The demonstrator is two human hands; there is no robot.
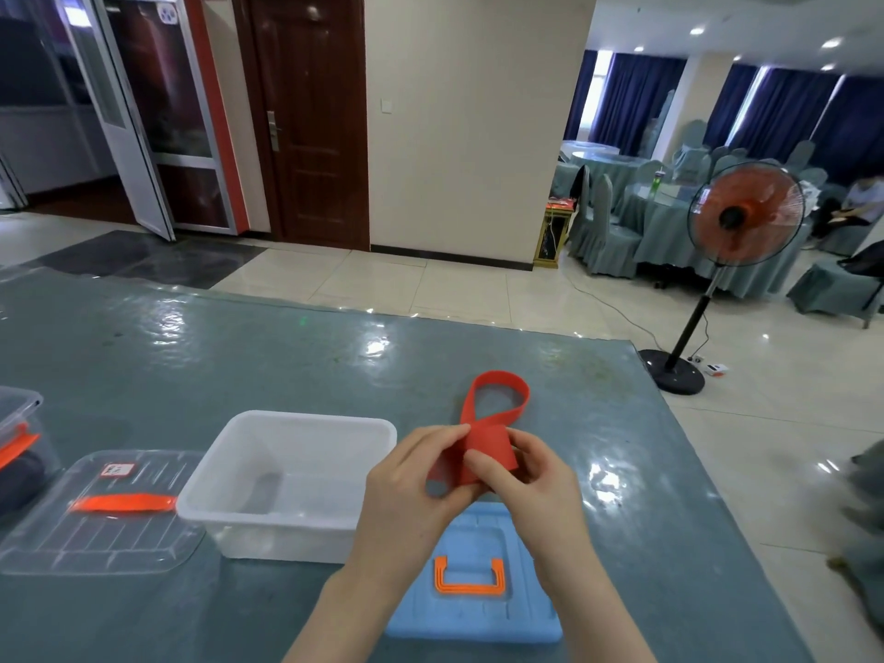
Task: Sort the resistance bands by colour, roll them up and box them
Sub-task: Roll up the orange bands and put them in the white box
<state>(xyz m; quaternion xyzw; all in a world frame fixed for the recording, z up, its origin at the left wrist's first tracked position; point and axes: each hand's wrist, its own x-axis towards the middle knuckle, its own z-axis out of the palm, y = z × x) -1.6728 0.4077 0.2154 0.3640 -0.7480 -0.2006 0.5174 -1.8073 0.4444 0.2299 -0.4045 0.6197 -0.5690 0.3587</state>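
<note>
This looks like a banquet or function hall in a hotel or restaurant. Beyond the table's (239, 337) far right corner stand round dining tables (669, 217) draped in pale green cloths, ringed by chairs in matching covers (598, 222), before tall windows hung with dark blue curtains (636, 98). A glossy tiled floor (382, 279), recessed ceiling lights (696, 31), a dark wooden door (311, 112) and a pedestal fan (744, 215) on the floor fit such a public dining room.
</note>
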